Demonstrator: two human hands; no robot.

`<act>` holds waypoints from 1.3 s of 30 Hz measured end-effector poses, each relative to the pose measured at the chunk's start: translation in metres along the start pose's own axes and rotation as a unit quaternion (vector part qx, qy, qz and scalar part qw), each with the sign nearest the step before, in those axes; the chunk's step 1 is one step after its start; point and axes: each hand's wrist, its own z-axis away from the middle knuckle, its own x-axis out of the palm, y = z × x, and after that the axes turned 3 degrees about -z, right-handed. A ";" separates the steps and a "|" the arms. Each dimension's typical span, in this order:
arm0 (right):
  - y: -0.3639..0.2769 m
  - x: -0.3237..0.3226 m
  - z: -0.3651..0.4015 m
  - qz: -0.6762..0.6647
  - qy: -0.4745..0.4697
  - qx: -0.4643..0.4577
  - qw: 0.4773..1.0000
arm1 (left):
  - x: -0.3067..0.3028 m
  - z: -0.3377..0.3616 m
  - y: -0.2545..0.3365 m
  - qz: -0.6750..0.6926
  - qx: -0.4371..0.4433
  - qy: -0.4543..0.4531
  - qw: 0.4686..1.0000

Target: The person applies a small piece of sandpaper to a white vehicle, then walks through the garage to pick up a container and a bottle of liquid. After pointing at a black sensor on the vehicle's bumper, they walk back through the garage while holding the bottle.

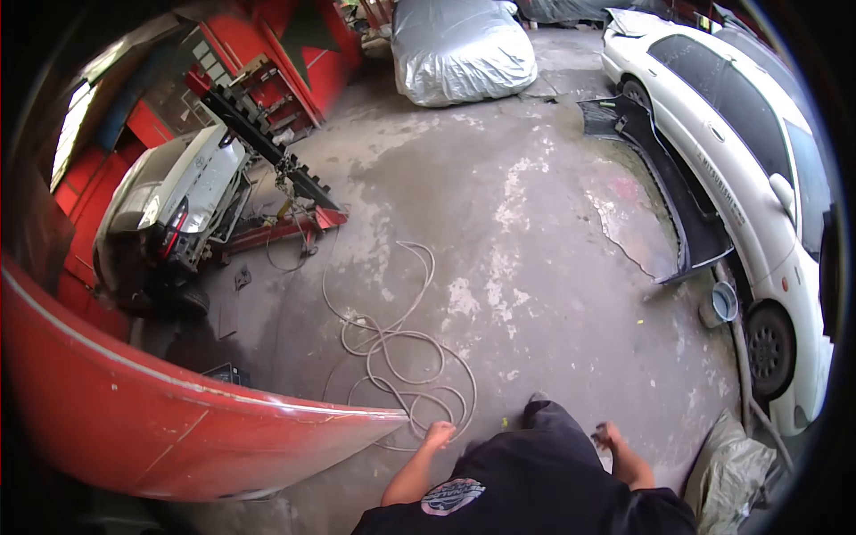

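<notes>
Left hand [438, 436] nearest the looped hose [382, 334], right hand [607, 436] farther from it, fingers' grip I can't tell, step clear!

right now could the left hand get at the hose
Probably yes, with a stoop: nothing covers most of the hose on the floor, though the red panel looks close beside the left hand.

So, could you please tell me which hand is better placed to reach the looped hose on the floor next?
Probably the left hand: in this view it appears right beside the hose, while the right hand is clearly farther from it.
</notes>
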 end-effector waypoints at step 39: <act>-1.731 -0.469 -0.488 0.068 -0.489 -0.400 0.773 | -0.713 -0.747 1.209 0.012 0.195 -0.183 0.963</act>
